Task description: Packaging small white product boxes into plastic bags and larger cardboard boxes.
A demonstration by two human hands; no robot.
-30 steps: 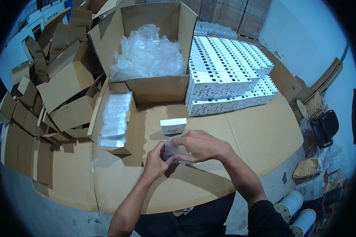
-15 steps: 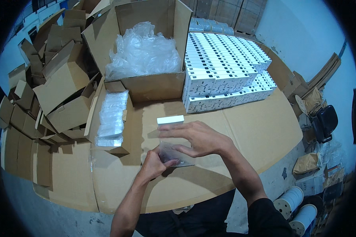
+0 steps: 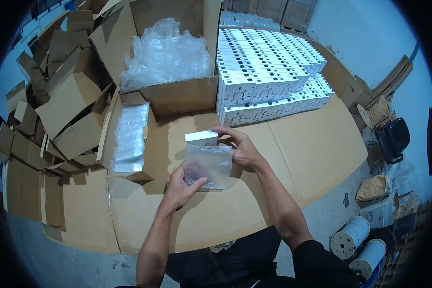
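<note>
A clear plastic bag [image 3: 207,165] is spread upright in front of me, and the lower left part of it is pinched by my left hand [image 3: 181,188], thumb on its face. Just behind the bag's upper edge is a small white box [image 3: 201,138]; the bag hides its lower part. My right hand [image 3: 242,150] has its fingers curled around the right end of this box, with the index finger at its top corner. Where the thumb lies against the box or bag is partly hidden.
An open carton [image 3: 185,98] full of crumpled clear bags stands at the back. Left of me, a narrow carton [image 3: 150,158] holds flat plastic packets [image 3: 129,137]. White boxes [image 3: 259,89] are stacked at the back right. Empty cartons [image 3: 72,110] pile up at far left.
My right hand has moved from over the bag to the white box's right end. The bag has been raised and spread out by my left hand. The view has shifted slightly.
</note>
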